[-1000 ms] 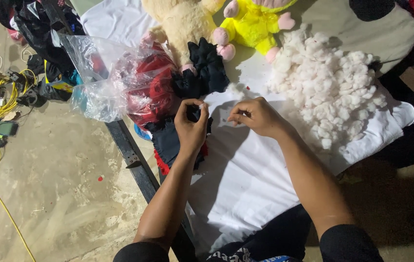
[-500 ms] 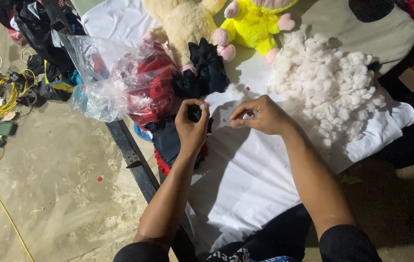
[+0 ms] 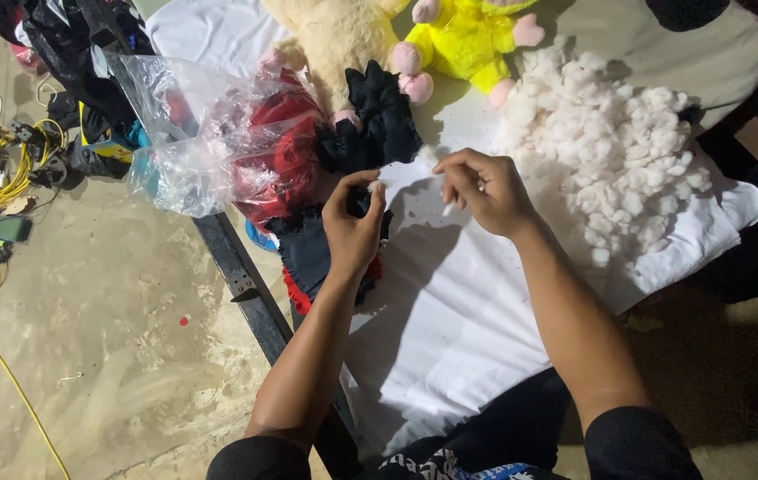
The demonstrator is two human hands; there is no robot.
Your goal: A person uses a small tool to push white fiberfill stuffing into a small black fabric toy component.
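1. Since the earlier frame, right hand [image 3: 485, 191] has drawn a little away from left hand [image 3: 354, 227], widening the gap between them.
2. Left hand: fingers curled, tips pinched on a small white tuft of stuffing [image 3: 373, 185], over a black fabric piece [image 3: 312, 253].
3. Right hand: fingers closed round a small white scrap [image 3: 447, 210], above the white cloth sheet [image 3: 450, 320].
4. Heap of white fluffy stuffing [image 3: 614, 147]: just beside right hand.
5. Clear plastic bag of red cloth [image 3: 219, 142]: near left hand.
6. Yellow plush toy [image 3: 468, 40] and beige plush toy [image 3: 334, 40]: at the sheet's far edge.
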